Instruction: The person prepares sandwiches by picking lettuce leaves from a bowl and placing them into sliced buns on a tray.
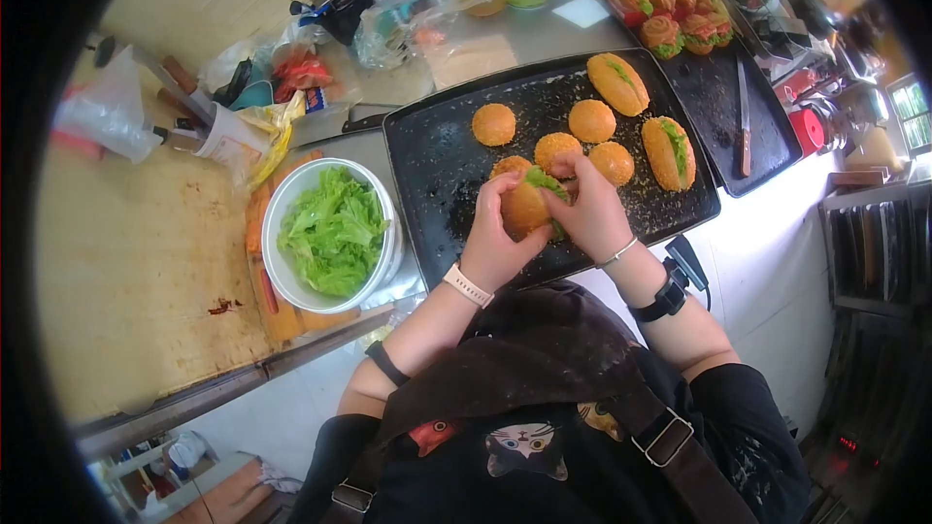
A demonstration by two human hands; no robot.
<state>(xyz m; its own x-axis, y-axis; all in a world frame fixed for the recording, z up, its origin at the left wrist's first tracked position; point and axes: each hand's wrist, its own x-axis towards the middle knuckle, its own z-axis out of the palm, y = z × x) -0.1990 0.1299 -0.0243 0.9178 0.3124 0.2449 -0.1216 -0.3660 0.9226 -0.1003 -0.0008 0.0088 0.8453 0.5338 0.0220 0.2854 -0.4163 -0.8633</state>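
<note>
Between both hands is a long bread roll (525, 210) with green lettuce (547, 183) showing along its split side. My left hand (493, 233) wraps its left side, thumb at the near end. My right hand (592, 213) has its fingers pressed at the lettuce side. Under the hands lies a dark baking tray (437, 204) strewn with crumbs. Round seeded buns (494, 124) sit on it, some just beyond my fingers. Two long rolls filled with lettuce, an upper roll (618, 84) and a lower roll (669, 154), rest at the tray's right side.
A white tub (274, 277) of lettuce leaves stands left of the tray on a wooden board (283, 323). At right, a second tray (707, 87) holds filled sandwiches (670, 10) and a bread knife (745, 126). Another knife (320, 124) lies behind the tub. Several tubs line the back.
</note>
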